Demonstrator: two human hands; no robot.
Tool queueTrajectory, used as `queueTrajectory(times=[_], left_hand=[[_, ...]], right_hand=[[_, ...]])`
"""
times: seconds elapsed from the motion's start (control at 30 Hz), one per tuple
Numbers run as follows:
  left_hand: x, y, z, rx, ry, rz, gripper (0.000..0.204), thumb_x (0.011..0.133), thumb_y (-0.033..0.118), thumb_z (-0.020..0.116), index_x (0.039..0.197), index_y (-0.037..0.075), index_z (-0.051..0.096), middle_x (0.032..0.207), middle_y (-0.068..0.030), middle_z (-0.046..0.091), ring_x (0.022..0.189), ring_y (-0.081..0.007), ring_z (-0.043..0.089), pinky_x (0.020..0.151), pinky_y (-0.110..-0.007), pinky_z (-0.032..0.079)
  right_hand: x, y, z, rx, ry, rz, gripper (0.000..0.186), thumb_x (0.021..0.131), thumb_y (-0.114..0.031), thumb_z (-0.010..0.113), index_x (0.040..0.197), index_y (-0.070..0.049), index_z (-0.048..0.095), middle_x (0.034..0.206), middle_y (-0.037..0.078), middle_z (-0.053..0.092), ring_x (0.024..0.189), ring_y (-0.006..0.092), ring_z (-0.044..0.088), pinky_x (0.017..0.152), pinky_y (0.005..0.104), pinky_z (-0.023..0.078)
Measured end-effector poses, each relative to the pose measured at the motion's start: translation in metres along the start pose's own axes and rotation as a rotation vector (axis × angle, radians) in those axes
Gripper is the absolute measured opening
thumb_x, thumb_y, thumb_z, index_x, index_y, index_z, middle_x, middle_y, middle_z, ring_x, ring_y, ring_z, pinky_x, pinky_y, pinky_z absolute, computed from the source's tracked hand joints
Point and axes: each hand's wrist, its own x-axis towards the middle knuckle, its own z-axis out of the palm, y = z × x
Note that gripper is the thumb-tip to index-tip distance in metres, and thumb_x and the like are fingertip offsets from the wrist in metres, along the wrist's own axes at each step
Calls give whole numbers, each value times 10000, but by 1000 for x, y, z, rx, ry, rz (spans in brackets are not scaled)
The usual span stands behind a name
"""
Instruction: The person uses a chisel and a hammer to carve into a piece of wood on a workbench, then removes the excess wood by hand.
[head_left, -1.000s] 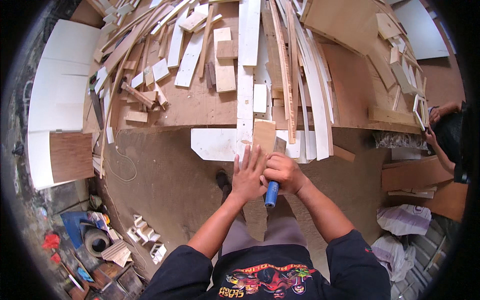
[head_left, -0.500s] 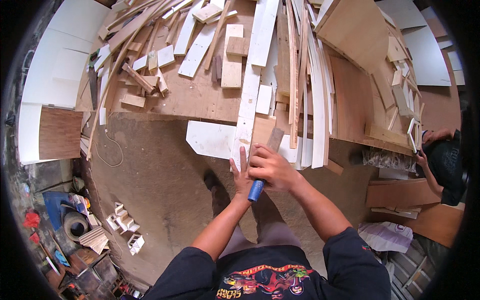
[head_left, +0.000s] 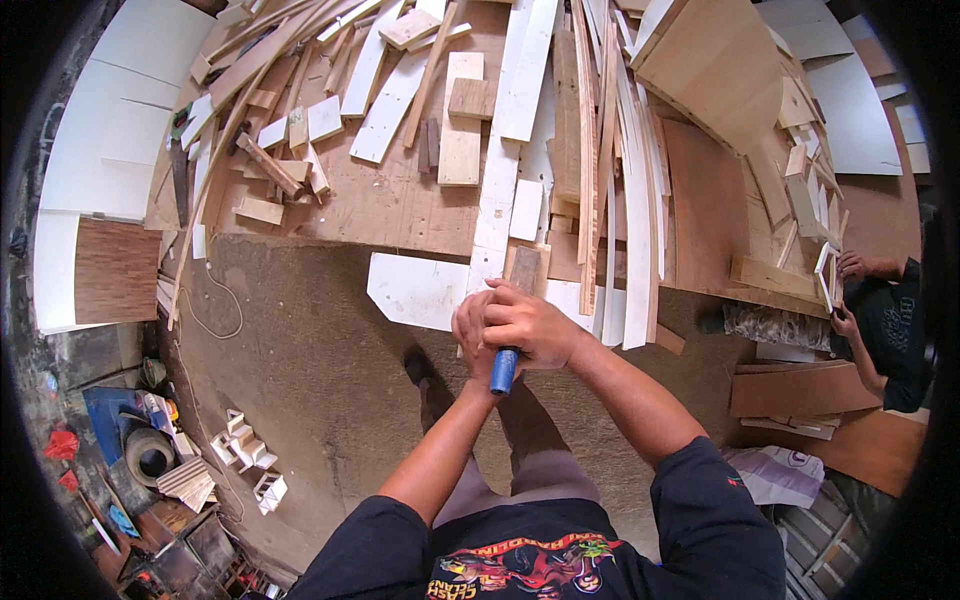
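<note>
My right hand (head_left: 530, 325) is closed around the blue handle (head_left: 505, 370) of a flat file. The file's grey-brown blade (head_left: 523, 268) points away from me over a pale wooden block (head_left: 543, 262). Close beside it, my left hand (head_left: 470, 322) is bent with its fingers drawn together at the near end of a long white wooden strip (head_left: 493, 215). My right hand partly covers those fingers, so what they grip is hidden. Under the strip's near end, a white board with a cut corner (head_left: 415, 290) juts out past the table edge.
The worktable (head_left: 390, 205) carries loose offcuts and long strips. A plywood panel (head_left: 715, 85) leans at the back right. Another person's hands (head_left: 850, 290) hold a small white frame at the right. Small white wooden pieces (head_left: 243, 442) lie on the floor at left, near a tyre-like ring (head_left: 150, 453).
My left hand has gone from fingers stretched flat on the white strip to fingers drawn in. The file has swung more upright, and its blade shows less beyond my right hand.
</note>
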Motion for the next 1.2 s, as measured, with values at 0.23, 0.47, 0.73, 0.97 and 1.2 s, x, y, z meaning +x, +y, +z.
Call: queueTrajectory(times=[0.23,0.47,0.73,0.97,1.2], left_hand=[[43,-11,-17,-249,2,-37,516,828,174,676,1313,32,571,1346,-159,578,1321,-376,491,1150,-500,358],[8,-18,-81,-563,-102,7,763,707,106,629,1446,-10,479,1492,-260,477,1424,-438,424,1214,-498,305],[21,-15,-145,-652,90,-44,831,905,557,723,1511,57,451,1548,-242,433,1420,-402,438,1175,-507,342],[64,-100,-205,-943,335,-194,640,1011,606,532,1303,39,587,1440,-227,562,1329,-328,543,1139,-468,401],[83,-243,-276,-1148,486,-445,408,1032,419,608,1045,12,583,1173,-206,708,1114,-252,676,1013,-399,517]], right_hand=[[-11,16,10,36,-23,-9,365,598,-117,818,901,-133,615,967,65,584,1045,327,578,1109,533,428],[5,5,13,-71,-15,-1,394,544,-110,807,884,-135,609,904,77,590,958,339,592,1045,500,476],[90,-30,43,-141,-63,101,266,661,-160,736,916,-101,689,912,84,642,868,321,599,781,430,532],[222,-53,79,-141,-129,132,252,701,-177,718,926,-63,721,1001,128,706,987,331,649,869,431,546],[399,-4,103,62,-299,298,322,808,-212,723,1103,-91,685,980,173,707,956,386,671,864,479,541]])
